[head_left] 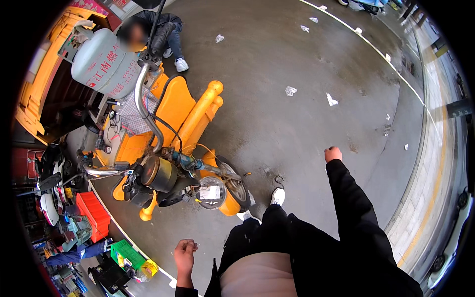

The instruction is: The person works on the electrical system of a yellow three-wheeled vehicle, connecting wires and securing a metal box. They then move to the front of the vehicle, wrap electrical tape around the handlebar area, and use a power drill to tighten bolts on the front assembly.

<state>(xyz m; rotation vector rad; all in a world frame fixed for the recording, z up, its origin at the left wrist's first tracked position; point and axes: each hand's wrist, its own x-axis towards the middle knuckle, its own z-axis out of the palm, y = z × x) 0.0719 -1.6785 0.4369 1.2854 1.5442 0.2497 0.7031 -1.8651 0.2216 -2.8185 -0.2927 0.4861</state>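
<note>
My left hand (185, 255) hangs low beside my body, fingers loosely bent and slightly apart, holding nothing visible. My right hand (333, 153) is held out to the right in a fist over the wet pavement, its palm hidden. Just ahead and to the left stands a yellow three-wheeled vehicle (173, 99), its front wheel (234, 190) near my white shoe (277, 196). Its metal handlebar (144, 119) curves over a checked cloth (129, 111). A pale gas cylinder (104, 64) sits toward the back left of it. Neither hand touches the vehicle.
A person (175, 44) crouches behind the cylinder. At left are parked scooters (49, 203), a red bin (93, 215), a green crate (123, 255) and another yellow vehicle body (32, 99). Paper scraps (331, 99) litter the pavement. A paved strip (415, 198) and a white car (452, 237) lie at right.
</note>
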